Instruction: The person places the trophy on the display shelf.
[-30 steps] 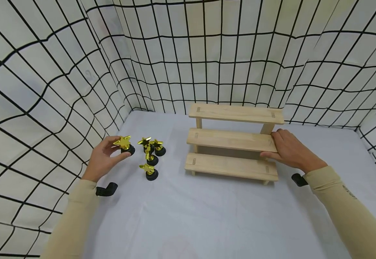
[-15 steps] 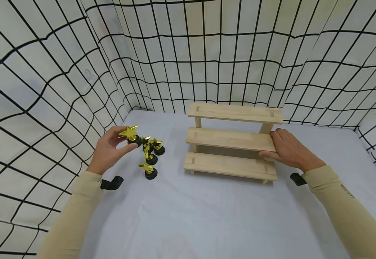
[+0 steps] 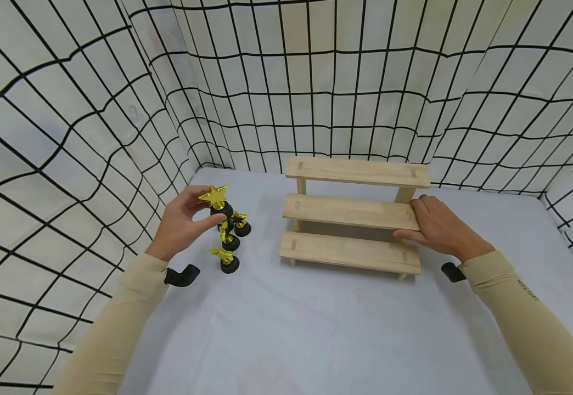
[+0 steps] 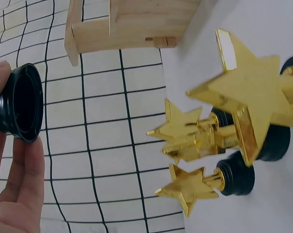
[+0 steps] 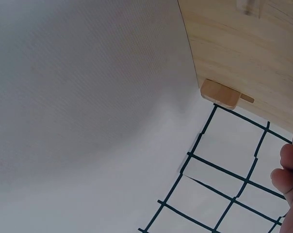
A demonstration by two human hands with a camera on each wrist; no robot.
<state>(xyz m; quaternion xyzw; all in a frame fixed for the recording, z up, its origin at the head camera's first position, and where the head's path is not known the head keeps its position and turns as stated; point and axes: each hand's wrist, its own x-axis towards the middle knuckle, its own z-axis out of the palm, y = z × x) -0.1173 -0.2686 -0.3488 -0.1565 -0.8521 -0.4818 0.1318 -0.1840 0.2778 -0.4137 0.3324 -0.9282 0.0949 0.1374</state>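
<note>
My left hand (image 3: 183,219) pinches the black base of a gold star trophy (image 3: 214,197), raised above the table. In the left wrist view the hollow underside of that base (image 4: 21,103) shows between thumb and fingers, its star hidden. Several like trophies (image 3: 229,242) stand close by; in the left wrist view their gold stars (image 4: 253,92) fill the right side. My right hand (image 3: 439,227) grips the right end of the middle step of a three-tier wooden shelf (image 3: 350,211). At the edge of the right wrist view a few of its fingertips (image 5: 287,179) show beside the wood.
A white cloth (image 3: 286,329) covers the table. Black grid netting (image 3: 346,93) over white sheeting walls the back and both sides, near the left arm. The shelf stands right of the trophies, close to the back wall.
My left hand has lifted the trophy and carried it right and away from me, so it now overlaps the rear standing trophies in view. The right hand stays on the shelf.
</note>
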